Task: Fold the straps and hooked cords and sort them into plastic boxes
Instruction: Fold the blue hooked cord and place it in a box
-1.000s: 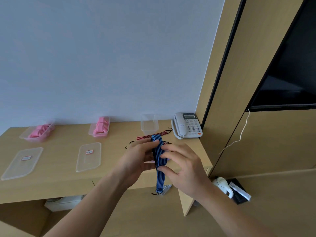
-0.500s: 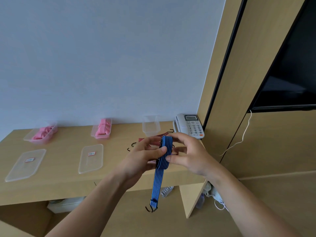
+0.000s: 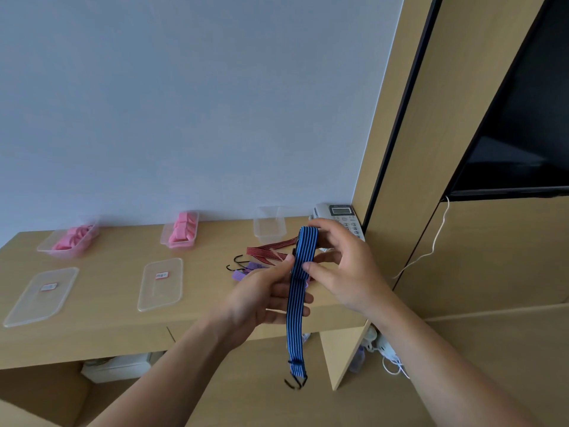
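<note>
1. The blue striped cord (image 3: 300, 272) is held above the near right part of the tabletop (image 3: 107, 272), folded over at its top, with its hooked end hanging below.
2. The left hand (image 3: 261, 300) pinches the cord mid-length; the right hand (image 3: 341, 269) grips the fold.
3. Two clear lids (image 3: 160, 297) lie to the left, each with a small white label (image 3: 161, 275); the writing is too blurred to read.
4. The markings on the far-right telephone (image 3: 338, 214) are too small to read.

white desk phone (image 3: 340, 217), dark screen (image 3: 523, 134), white cable (image 3: 431, 248)
</note>
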Demonstrator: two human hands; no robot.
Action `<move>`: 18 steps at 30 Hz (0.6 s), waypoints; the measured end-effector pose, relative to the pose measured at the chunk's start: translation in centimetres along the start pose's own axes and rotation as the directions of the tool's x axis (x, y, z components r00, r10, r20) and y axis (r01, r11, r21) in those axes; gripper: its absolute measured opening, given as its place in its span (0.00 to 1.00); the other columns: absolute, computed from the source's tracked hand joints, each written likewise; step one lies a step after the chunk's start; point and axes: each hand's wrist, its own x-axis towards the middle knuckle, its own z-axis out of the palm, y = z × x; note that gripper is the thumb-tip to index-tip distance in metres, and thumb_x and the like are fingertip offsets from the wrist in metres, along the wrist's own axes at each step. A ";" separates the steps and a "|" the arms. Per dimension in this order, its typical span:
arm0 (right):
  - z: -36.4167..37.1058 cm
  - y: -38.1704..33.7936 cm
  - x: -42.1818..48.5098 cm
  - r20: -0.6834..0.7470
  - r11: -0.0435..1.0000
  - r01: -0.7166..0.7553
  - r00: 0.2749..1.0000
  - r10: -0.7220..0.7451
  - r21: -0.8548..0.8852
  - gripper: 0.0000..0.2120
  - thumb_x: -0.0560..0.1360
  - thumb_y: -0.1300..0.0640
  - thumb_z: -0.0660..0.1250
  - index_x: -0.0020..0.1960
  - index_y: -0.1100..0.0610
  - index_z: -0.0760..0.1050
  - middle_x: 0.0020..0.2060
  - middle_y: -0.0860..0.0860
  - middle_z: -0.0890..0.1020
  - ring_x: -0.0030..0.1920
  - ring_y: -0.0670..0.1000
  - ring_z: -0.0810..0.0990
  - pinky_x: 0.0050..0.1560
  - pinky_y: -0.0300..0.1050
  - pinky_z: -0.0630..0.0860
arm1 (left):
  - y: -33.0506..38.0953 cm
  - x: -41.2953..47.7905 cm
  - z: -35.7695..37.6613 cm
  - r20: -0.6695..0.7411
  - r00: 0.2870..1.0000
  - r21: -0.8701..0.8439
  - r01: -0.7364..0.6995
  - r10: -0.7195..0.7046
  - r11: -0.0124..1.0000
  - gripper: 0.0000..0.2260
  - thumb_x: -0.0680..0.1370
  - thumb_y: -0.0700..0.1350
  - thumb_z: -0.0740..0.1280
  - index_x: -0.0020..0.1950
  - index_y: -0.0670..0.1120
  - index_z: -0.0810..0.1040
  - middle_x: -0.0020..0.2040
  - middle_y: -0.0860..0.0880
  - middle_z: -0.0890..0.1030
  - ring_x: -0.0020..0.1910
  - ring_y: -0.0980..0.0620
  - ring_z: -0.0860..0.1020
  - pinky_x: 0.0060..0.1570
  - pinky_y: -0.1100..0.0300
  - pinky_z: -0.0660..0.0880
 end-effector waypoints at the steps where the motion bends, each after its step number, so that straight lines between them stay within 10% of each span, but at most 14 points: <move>1: 0.0 0.0 0.0 -0.012 1.000 0.021 1.000 -0.021 -0.004 0.30 0.69 0.65 0.74 0.63 0.38 0.73 0.53 0.43 0.83 0.53 0.46 0.83 0.54 0.52 0.82 | 0.0 0.0 0.1 0.000 1.000 0.001 0.014 -0.014 1.000 0.30 0.77 0.68 0.62 0.59 0.43 0.84 0.54 0.41 0.87 0.50 0.41 0.87 0.49 0.52 0.81; 18: 1.2 0.6 -2.5 -0.066 0.910 0.343 0.928 -0.367 -0.235 0.17 0.67 0.66 0.78 0.55 0.58 0.84 0.55 0.49 0.85 0.57 0.47 0.82 0.59 0.45 0.77 | 0.3 0.1 -0.3 -0.109 0.994 -0.126 -0.029 0.016 0.992 0.23 0.80 0.66 0.62 0.47 0.52 0.89 0.51 0.46 0.88 0.48 0.46 0.87 0.49 0.50 0.79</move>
